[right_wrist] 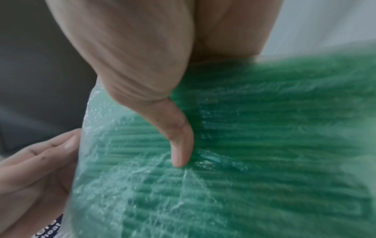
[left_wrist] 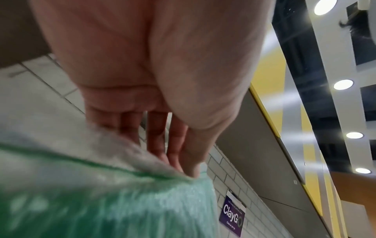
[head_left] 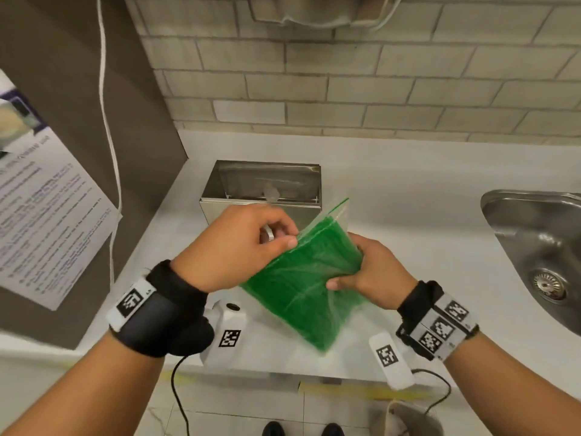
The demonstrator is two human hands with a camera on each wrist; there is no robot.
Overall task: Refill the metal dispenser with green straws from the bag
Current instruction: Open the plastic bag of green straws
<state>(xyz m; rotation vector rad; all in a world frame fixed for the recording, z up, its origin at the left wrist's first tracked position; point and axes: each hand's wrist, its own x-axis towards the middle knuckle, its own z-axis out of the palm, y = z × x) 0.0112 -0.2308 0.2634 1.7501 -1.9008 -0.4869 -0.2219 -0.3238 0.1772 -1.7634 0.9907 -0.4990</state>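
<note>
We grip the bag of green straws in our right hand while our left hand pinches its top edge to open it before the metal dispenser.

The bag gripped in both hands is thin clear plastic, glossy and crinkled, over smooth green plastic straws. Beyond the left hand the dispenser is brushed metal. Right of the right hand, the sink is shiny steel.
</note>
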